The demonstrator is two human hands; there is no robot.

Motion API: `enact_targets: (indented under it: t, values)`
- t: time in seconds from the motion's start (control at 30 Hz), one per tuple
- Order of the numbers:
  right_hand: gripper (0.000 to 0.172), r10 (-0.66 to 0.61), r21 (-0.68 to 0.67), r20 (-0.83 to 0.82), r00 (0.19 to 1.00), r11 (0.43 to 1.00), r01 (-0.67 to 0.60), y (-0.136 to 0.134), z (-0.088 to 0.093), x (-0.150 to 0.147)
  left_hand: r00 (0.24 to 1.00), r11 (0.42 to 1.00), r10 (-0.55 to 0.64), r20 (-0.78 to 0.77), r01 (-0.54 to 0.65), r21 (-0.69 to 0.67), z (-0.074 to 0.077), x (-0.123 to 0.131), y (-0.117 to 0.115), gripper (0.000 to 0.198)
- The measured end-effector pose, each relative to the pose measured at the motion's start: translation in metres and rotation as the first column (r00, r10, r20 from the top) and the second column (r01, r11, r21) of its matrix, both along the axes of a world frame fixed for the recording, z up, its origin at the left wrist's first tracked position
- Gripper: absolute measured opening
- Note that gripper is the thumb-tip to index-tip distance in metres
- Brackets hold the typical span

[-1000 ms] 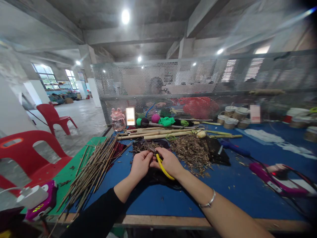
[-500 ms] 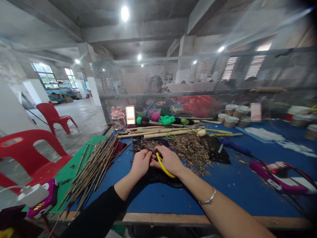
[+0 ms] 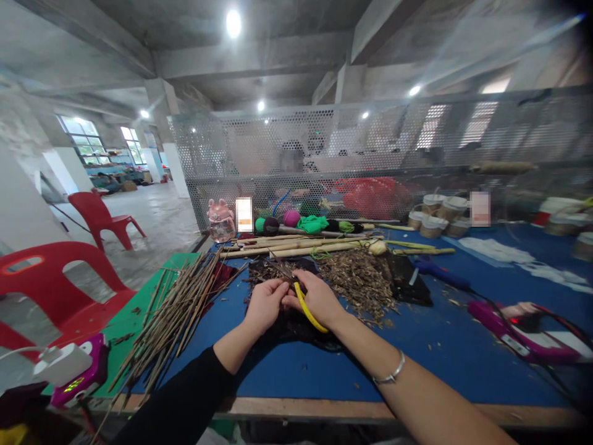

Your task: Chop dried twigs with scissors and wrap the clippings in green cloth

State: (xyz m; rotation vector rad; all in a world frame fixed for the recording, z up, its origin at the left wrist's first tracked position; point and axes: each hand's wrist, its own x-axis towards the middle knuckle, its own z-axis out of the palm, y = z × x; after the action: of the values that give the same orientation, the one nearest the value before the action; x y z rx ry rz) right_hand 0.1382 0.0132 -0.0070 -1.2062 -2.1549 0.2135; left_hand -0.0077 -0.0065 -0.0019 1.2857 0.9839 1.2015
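My right hand (image 3: 317, 298) is closed round a pair of yellow-handled snips (image 3: 307, 310), the handle curving down out of my palm. My left hand (image 3: 265, 304) is pinched on a thin brown stick (image 3: 277, 272) that runs up and left from the snips' tip. Both hands sit together over a dark cloth (image 3: 296, 326) on the blue table (image 3: 426, 358). Just beyond them lies a heap of small brown cuttings (image 3: 359, 281).
A long bundle of thin twigs (image 3: 178, 315) lies at my left. Thick bamboo poles (image 3: 296, 247), yarn balls and small tubs (image 3: 433, 225) line the far edge before a mesh screen, with a person behind it. A magenta tool (image 3: 509, 327) lies right. Red chairs (image 3: 50, 290) stand left.
The hands have stayed together in the same spot; my fingers have shifted slightly on the stick and snips. The view has dropped a little.
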Motion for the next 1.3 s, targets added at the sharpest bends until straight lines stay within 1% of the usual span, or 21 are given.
enact_targets:
  t: [0.1, 0.2, 0.27, 0.33, 0.4, 0.47, 0.57, 0.67, 0.83, 0.93, 1.0, 1.07, 1.13, 1.23, 1.3]
  values:
    - [0.041, 0.030, 0.006, -0.027, 0.999, 1.000, -0.030, 0.0029, -0.0015, 0.0004, 1.000, 0.999, -0.009, 0.003, 0.009, 0.034, 0.0015, -0.0006, -0.0003, 0.031]
    - [0.036, 0.050, -0.008, -0.018, 0.999, 0.999, -0.050, 0.0025, -0.0006, 0.0006, 1.000, 1.000, 0.015, 0.027, -0.015, 0.005, 0.0008, -0.0016, 0.0012, 0.030]
    - [0.038, 0.039, -0.002, 0.008, 0.999, 0.999, -0.039, 0.0007, 0.0005, 0.0007, 0.998, 0.998, 0.049, 0.046, -0.047, -0.027, -0.0006, -0.0022, 0.0029, 0.028]
    - [0.046, 0.022, 0.014, 0.037, 0.999, 1.000, -0.022, -0.0012, 0.0012, 0.0007, 0.996, 0.996, 0.073, 0.052, -0.071, -0.049, -0.0019, -0.0026, 0.0044, 0.026]
    - [0.054, 0.017, 0.020, 0.063, 0.998, 1.000, -0.018, -0.0024, 0.0013, 0.0007, 0.996, 0.996, 0.082, 0.038, -0.080, -0.049, -0.0030, -0.0028, 0.0052, 0.024]
    - [0.059, 0.017, 0.026, 0.079, 0.997, 0.999, -0.019, -0.0029, 0.0014, 0.0006, 0.996, 0.996, 0.086, 0.004, -0.086, -0.029, -0.0040, -0.0028, 0.0049, 0.022]
    - [0.059, 0.016, 0.039, 0.072, 0.997, 0.999, -0.019, -0.0035, 0.0024, -0.0002, 0.992, 0.996, 0.088, -0.088, -0.085, 0.034, -0.0057, -0.0030, 0.0034, 0.025]
    - [0.052, 0.018, 0.011, 0.043, 0.999, 1.000, -0.018, -0.0043, 0.0035, -0.0017, 0.984, 0.992, 0.099, -0.146, -0.087, 0.089, -0.0072, -0.0032, 0.0022, 0.028]
    - [0.044, 0.014, -0.024, 0.003, 1.000, 1.000, -0.014, -0.0025, 0.0013, -0.0025, 0.997, 0.997, 0.061, -0.044, -0.059, 0.054, -0.0065, -0.0016, 0.0020, 0.028]
    - [0.037, 0.032, -0.037, 0.002, 0.999, 0.999, -0.032, -0.0004, -0.0002, -0.0020, 0.996, 0.995, 0.080, -0.037, -0.077, 0.061, -0.0044, -0.0015, 0.0026, 0.027]
    - [0.036, 0.030, -0.043, 0.013, 0.999, 0.999, -0.029, -0.0003, -0.0001, -0.0020, 0.993, 0.993, 0.112, -0.034, -0.111, 0.044, -0.0027, -0.0022, 0.0032, 0.024]
    - [0.038, 0.000, -0.036, 0.037, 0.999, 0.999, 0.001, -0.0015, 0.0006, -0.0023, 0.986, 0.986, 0.164, -0.007, -0.164, -0.004, -0.0011, -0.0032, 0.0039, 0.023]
    - [0.045, -0.026, -0.017, 0.067, 0.997, 0.999, 0.027, -0.0035, 0.0012, -0.0027, 0.977, 0.977, 0.209, 0.029, -0.208, -0.049, 0.0001, -0.0038, 0.0044, 0.022]
    - [0.055, -0.030, 0.011, 0.096, 0.995, 1.000, 0.029, -0.0058, 0.0012, -0.0031, 0.974, 0.974, 0.222, 0.052, -0.219, -0.061, 0.0007, -0.0036, 0.0046, 0.022]
    - [0.055, -0.024, 0.013, 0.100, 0.995, 1.000, 0.023, -0.0064, 0.0008, -0.0034, 0.974, 0.974, 0.224, 0.041, -0.222, -0.049, 0.0009, -0.0032, 0.0044, 0.022]
